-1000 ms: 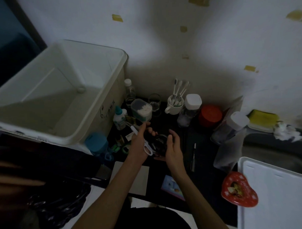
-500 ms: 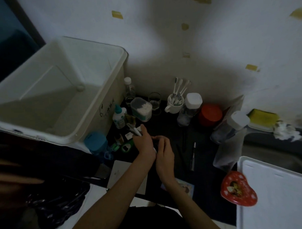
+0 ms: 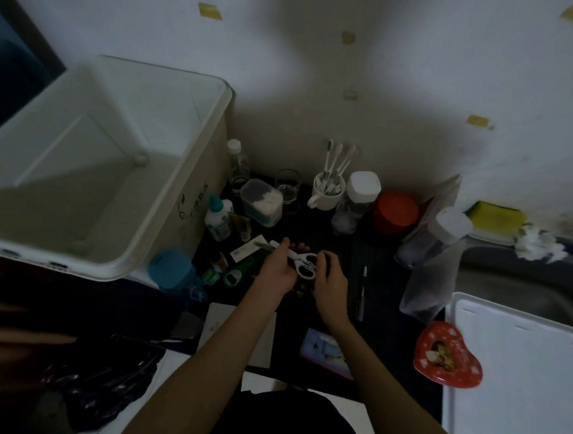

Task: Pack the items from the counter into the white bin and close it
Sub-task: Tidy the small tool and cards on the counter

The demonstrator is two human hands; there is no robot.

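Note:
The white bin (image 3: 169,234) stands open and empty at the left, on the dark counter (image 3: 328,235). Its white lid (image 3: 527,364) lies at the lower right. Over the middle of the counter my left hand (image 3: 274,271) grips white-handled scissors (image 3: 304,265) near the pivot, blades pointing left. My right hand (image 3: 329,282) sits at the handle loops with its fingers curled against them. Loose items around the hands include a glue bottle (image 3: 217,217), a cotton swab box (image 3: 262,202), a mug of toothbrushes (image 3: 329,194), a red jar (image 3: 397,213) and a red heart tin (image 3: 446,354).
A blue cup (image 3: 171,269) and a green opener (image 3: 234,277) lie by the bin's near corner. A glass (image 3: 288,188), a white-capped jar (image 3: 359,196) and a bagged bottle (image 3: 437,244) line the back. A pen (image 3: 362,292) lies right of my hands. A black bag (image 3: 99,392) sits lower left.
Both hands met over the counter, then drew slightly apart. The scissors now show between them, held a little further right and nearer than before.

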